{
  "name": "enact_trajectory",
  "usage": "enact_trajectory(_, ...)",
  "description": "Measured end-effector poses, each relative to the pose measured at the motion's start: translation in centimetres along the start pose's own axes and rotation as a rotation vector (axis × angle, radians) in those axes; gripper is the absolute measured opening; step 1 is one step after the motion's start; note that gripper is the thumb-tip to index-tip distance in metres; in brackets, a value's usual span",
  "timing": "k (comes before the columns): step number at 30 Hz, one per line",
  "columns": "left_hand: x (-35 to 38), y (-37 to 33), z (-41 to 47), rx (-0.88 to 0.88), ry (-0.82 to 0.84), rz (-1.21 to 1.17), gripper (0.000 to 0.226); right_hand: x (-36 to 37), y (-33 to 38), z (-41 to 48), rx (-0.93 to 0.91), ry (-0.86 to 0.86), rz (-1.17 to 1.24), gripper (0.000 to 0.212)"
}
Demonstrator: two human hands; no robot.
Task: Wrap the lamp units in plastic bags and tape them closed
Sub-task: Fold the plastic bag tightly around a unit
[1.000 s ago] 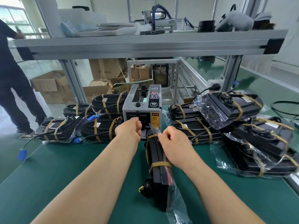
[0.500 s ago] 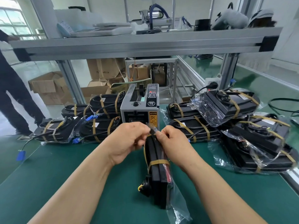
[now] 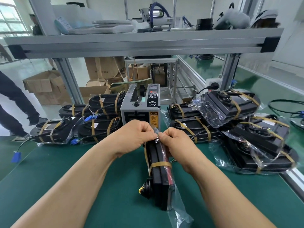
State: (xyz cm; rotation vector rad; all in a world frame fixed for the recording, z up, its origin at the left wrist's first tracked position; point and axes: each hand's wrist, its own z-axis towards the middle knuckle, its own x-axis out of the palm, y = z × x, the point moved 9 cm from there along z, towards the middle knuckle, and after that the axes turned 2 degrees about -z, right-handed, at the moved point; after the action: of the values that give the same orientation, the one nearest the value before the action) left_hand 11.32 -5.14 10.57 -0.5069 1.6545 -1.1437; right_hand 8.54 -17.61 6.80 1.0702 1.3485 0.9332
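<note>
A black lamp (image 3: 160,178) is stood on its edge on the green tabletop (image 3: 65,178), just in front of the tape machine (image 3: 139,111). Its far end is close to the machine's front. A clear bag (image 3: 177,209) is pulled round the lamp, and its loose end is seen past the lamp's near end. A brown band (image 3: 160,164) is wrapped round the lamp's middle.

The far end of the bag is pinched by the fingers (image 3: 150,130) of the left hand (image 3: 133,135) and by the fingers (image 3: 164,134) of the right hand (image 3: 176,142). The two hands are held close together, just in front of the machine. Whether a bit of tape is held too cannot be told.

Bagged lamps (image 3: 98,129) tied with brown bands are piled left of the machine, and more (image 3: 230,109) are piled right of it. A grey shelf (image 3: 143,41) is set above the machine. Boxes (image 3: 49,86) are seen on the floor behind it, to the left.
</note>
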Motion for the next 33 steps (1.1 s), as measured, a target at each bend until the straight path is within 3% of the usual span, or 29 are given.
enact_trajectory(9,-0.1,-0.9,0.4,0.046,0.033,0.141,0.018,0.0,-0.1,0.1,-0.004,0.013,0.016,0.027)
enact_trajectory(27,-0.3,-0.7,0.7,0.062,-0.006,0.202,0.019,0.2,-0.2,0.3,-0.019,0.02,0.029,0.026)
enact_trajectory(33,-0.8,0.8,0.5,0.047,-0.17,0.106,0.015,0.0,-0.4,0.3,-0.024,0.023,0.04,0.026)
